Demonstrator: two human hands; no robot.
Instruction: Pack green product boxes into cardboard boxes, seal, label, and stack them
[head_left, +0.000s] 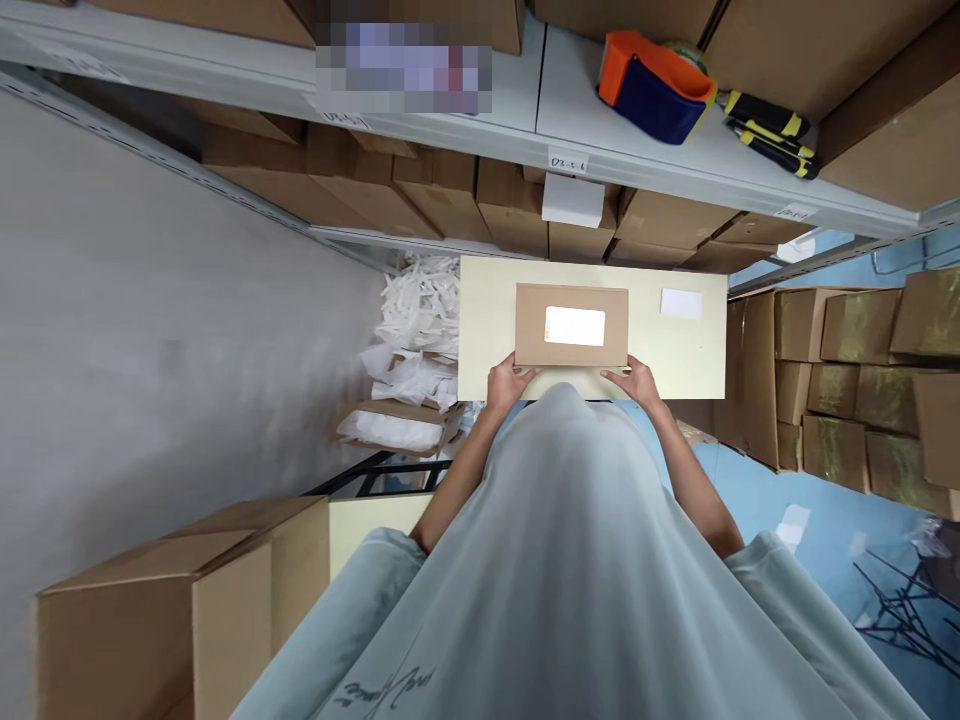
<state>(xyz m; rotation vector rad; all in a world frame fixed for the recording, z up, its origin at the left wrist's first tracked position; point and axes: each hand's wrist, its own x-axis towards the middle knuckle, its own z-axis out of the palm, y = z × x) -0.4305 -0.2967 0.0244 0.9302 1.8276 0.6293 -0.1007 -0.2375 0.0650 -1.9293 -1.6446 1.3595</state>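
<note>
A flat brown cardboard box with a white label on top lies on a small pale table. My left hand grips its near left corner. My right hand grips its near right corner. Both thumbs rest on the box's near edge. My pale shirt hides the table's near edge and my lower arms.
A white label lies on the table at right. Shelves of cardboard boxes stand behind; a tape dispenser and cutters sit on the upper shelf. White plastic bags are piled left. A large box stands near left; stacked boxes at right.
</note>
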